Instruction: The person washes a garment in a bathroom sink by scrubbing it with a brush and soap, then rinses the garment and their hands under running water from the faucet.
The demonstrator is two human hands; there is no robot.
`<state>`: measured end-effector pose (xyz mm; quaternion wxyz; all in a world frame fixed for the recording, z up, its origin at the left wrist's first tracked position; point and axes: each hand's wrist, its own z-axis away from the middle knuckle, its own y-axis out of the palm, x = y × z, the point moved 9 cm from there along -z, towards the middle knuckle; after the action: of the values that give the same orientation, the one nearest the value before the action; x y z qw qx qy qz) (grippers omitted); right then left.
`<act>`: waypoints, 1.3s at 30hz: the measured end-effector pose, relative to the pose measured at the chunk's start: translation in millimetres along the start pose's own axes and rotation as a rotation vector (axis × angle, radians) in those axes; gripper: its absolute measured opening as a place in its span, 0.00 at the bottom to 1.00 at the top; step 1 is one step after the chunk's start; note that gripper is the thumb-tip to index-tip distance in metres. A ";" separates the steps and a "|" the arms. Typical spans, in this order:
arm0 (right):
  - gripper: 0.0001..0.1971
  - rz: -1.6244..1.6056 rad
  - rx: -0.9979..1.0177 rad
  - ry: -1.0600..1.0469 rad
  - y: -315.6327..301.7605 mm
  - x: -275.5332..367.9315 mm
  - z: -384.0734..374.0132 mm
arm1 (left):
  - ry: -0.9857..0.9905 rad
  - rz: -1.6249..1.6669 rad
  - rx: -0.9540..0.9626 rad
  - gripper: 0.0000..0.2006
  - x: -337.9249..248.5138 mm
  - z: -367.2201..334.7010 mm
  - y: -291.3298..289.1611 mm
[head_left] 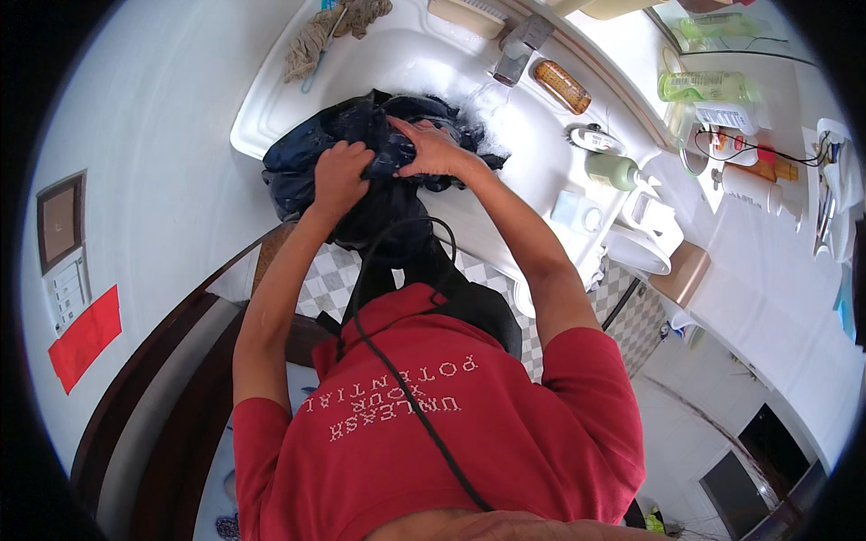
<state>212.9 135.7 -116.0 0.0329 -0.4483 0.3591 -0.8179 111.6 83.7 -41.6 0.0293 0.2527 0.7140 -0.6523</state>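
A dark navy wet garment point(302, 162) is bunched up in the white sink point(271, 90), part of it hanging over the front rim. My left hand point(340, 177) grips a fold of it at the near side. My right hand point(431, 149) presses flat on the cloth a little farther in, fingers spread over it. Water and foam point(483, 104) show behind the cloth, below the metal tap point(519, 50).
A mop-like rag point(316, 36) and a scrub brush point(465, 13) lie at the sink's back edge. An amber brush point(561, 86), green bottle point(612, 169), soap dish point(577, 212) and several bottles crowd the counter to the right. Checkered floor tiles point(325, 279) lie below.
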 end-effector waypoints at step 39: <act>0.19 0.090 -0.440 0.960 -29.2 -202.0 73.4 | -0.160 0.649 -0.055 0.18 -31.7 -103.3 74.1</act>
<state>396.6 192.2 -216.4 -0.1950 -0.0036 0.5158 -0.8342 198.4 172.8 -82.5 0.2984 0.4141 0.6089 -0.6072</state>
